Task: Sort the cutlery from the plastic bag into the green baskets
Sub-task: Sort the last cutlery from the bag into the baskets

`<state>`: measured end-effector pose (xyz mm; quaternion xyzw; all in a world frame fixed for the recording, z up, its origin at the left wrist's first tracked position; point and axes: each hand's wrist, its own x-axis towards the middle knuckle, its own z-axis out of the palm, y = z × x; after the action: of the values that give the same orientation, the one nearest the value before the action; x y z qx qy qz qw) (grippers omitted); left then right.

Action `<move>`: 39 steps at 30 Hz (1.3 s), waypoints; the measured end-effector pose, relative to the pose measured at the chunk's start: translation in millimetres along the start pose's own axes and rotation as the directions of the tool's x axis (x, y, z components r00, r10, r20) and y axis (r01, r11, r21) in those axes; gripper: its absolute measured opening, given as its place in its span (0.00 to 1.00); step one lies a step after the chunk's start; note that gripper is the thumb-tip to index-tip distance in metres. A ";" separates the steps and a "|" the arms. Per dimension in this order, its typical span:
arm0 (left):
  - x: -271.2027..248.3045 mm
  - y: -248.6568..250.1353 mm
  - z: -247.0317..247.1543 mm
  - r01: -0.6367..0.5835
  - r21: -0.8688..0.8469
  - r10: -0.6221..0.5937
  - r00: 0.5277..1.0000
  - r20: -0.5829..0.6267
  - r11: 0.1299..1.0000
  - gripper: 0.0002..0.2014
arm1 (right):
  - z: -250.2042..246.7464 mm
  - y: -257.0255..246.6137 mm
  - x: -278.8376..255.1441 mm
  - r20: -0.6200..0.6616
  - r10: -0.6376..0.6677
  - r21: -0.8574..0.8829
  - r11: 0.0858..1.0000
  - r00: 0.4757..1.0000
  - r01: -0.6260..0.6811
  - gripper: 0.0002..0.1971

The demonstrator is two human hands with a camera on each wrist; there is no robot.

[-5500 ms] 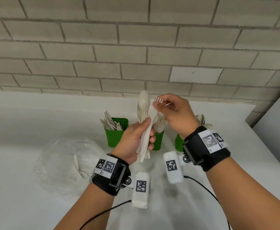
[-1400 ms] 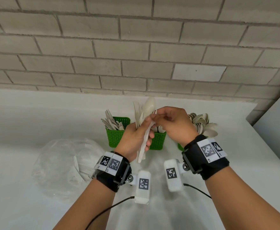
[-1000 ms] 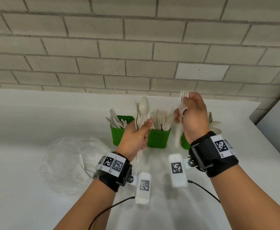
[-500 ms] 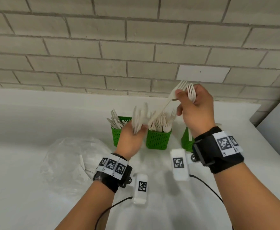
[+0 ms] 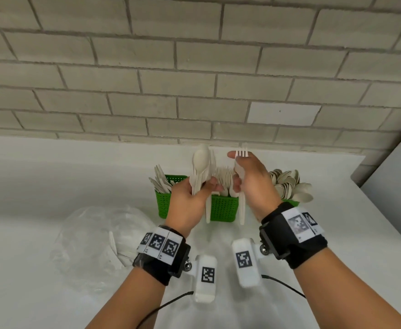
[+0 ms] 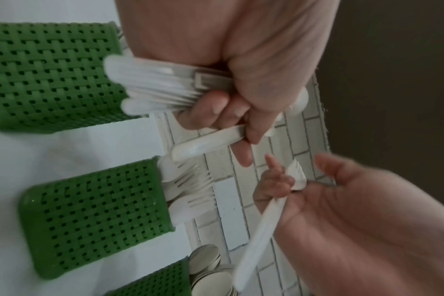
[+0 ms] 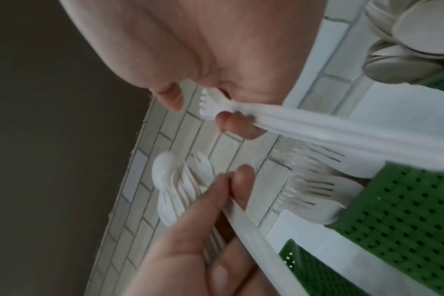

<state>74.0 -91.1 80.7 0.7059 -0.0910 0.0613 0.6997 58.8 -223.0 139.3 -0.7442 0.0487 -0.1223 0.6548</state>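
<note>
No legible text or labels

My head view is evenly and softly lit; the white worktop (image 5: pixel 40 186) nearly washes out, with faint shadows. Brick lines bow toward the edges. Both wrist views are smeared by blur, and each has a dark, featureless side.

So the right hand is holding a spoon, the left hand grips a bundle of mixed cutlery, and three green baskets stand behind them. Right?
Not quite: the right hand holds forks, not a spoon; the head view shows tines above its fingers. The left hand does grip the bundle of mixed cutlery, and three green baskets stand behind.
</note>
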 end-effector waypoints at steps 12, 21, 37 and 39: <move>-7.0 20.4 -10.7 0.158 -0.143 -0.113 0.954 0.276 0.977 0.09 | -4.2 9.6 0.6 0.091 0.028 0.115 0.993 0.995 -0.038 0.17; 4.8 6.9 -28.2 0.209 -0.030 -0.200 0.960 0.198 0.977 0.08 | -12.8 -1.4 14.7 0.036 -0.103 0.061 0.993 0.994 0.101 0.11; 51.6 17.4 14.9 -0.011 0.018 0.008 0.982 0.187 1.000 0.08 | -26.0 9.8 26.6 0.042 -0.396 -0.269 0.879 0.917 0.392 0.16; 53.4 12.3 16.0 -0.033 0.066 0.020 0.983 0.180 0.997 0.07 | -26.8 14.1 26.6 0.044 -0.381 -0.260 0.888 0.924 0.379 0.18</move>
<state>122.8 -109.5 103.9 0.7308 -0.1609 0.0098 0.6633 79.1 -256.9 131.5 -0.8193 -0.0791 -0.2435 0.5130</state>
